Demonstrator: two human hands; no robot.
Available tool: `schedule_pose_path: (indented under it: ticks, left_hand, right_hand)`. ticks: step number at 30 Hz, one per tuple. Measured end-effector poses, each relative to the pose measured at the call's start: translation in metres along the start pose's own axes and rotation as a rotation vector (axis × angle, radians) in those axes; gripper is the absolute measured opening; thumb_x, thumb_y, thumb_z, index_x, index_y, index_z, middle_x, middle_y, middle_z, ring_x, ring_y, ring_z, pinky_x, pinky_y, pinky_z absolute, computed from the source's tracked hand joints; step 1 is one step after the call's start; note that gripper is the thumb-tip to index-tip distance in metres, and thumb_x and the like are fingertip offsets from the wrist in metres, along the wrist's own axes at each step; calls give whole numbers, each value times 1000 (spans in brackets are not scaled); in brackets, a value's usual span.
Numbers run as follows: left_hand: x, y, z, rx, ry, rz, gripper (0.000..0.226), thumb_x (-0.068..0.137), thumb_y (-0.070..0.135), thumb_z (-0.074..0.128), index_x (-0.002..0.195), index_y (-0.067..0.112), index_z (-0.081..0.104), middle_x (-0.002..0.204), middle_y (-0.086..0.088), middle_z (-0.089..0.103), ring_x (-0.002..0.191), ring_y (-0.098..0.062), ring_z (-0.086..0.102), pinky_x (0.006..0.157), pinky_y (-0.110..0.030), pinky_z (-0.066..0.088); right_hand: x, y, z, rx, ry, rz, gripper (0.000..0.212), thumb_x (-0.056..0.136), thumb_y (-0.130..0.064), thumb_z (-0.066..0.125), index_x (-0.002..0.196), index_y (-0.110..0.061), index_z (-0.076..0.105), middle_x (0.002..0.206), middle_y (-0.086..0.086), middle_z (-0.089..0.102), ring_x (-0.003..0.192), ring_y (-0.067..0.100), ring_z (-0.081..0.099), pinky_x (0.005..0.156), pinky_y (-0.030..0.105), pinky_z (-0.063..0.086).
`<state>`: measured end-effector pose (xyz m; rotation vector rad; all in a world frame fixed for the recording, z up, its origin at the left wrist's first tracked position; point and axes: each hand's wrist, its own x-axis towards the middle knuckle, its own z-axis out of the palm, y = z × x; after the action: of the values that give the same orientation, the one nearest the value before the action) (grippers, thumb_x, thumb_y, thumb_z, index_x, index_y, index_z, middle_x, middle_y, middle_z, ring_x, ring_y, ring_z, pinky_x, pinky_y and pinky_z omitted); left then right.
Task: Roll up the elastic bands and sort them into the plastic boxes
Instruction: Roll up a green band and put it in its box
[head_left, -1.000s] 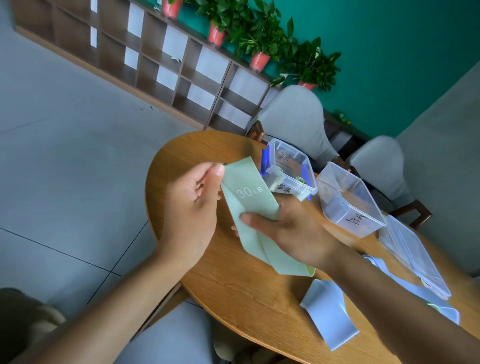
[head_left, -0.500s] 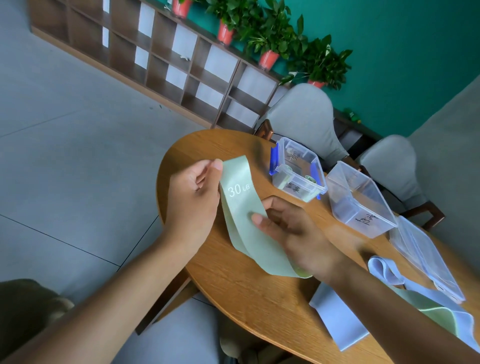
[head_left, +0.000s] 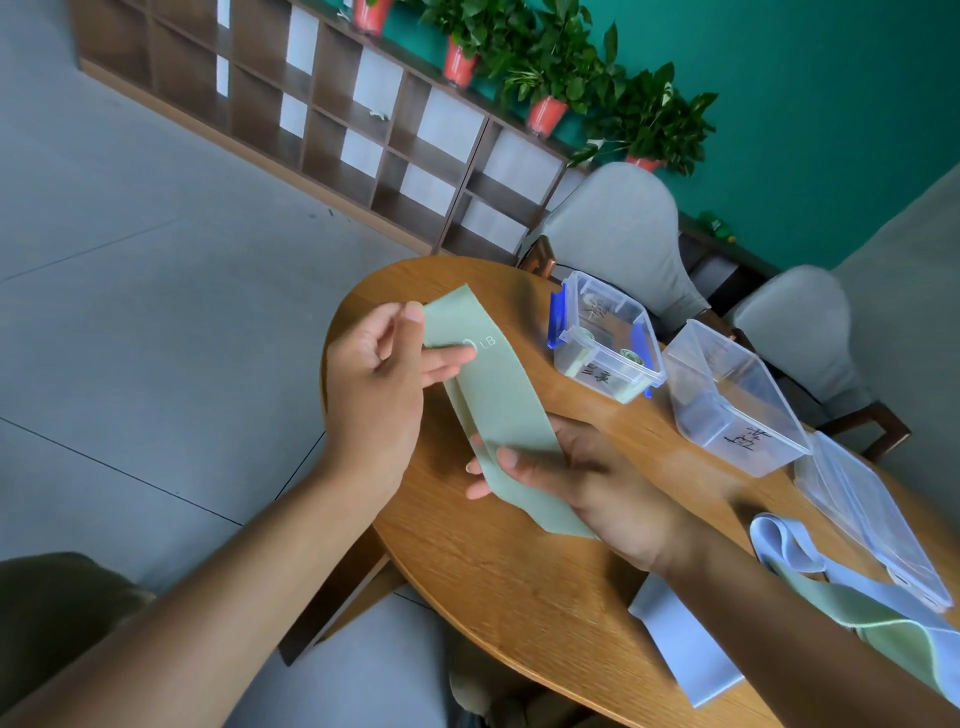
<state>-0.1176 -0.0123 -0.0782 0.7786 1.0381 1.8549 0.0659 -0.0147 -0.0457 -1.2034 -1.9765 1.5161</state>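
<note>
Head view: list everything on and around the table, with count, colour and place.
green elastic band: 1, pale green, held above table
loose elastic bands: several, blue and green, table's right
blue-latched plastic box: 1, clear, far side
plain plastic box: 1, clear, right of it
lids: clear, beside loose bands
table: 1, round, wooden
chairs: 2, grey, behind table
shelf: brown, by wall
potted plants: 4, red pots, on shelf
left hand: pinches band's top
right hand: grips band's lower part

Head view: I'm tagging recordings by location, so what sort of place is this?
Probably an office lounge or meeting room: a round wooden table with grey upholstered chairs, a low cubby shelf topped with potted plants, a teal wall and a tiled floor.
</note>
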Motion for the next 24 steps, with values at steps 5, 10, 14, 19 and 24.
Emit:
schedule_pose_path:
  ticks: [5,10,14,19,24]
  left_hand:
    - [3,-1,5,-26,-12,96,27,106,24,48,114,3,63,103,-6,77,101,-16,74,97,-37,57]
    - [12,-5,6,-31,-91,189,24,104,22,53,120,7,64,121,-4,71,119,-17,65,102,-37,52]
    - [20,-11,8,10,-169,231,24,103,16,54,123,10,65,124,-4,69,123,-19,62,105,-43,49]
    - [23,-17,16,109,-289,254,26,102,9,52,127,10,62,123,-3,68,120,-17,62,102,-34,49]
    - [33,-31,23,166,-375,71,28,101,14,56,127,18,62,125,2,68,122,-9,60,113,-41,43]
  right_hand:
    - [-5,-7,-10,25,-22,27,34,99,-21,58,131,-10,59,119,13,71,100,38,72,80,30,55]
    - [-13,-11,-16,94,-28,24,38,96,-19,59,132,-11,58,117,16,71,96,41,72,80,43,55]
    - [-20,-8,-11,129,15,34,32,98,-15,59,129,-9,60,116,16,71,90,39,72,77,38,57]
    - [-26,9,2,293,162,95,31,99,-18,59,129,-12,62,115,17,72,100,39,71,89,49,57]
    - [-31,28,16,-6,342,162,31,98,-20,62,126,-33,56,102,1,74,86,11,73,73,24,58]
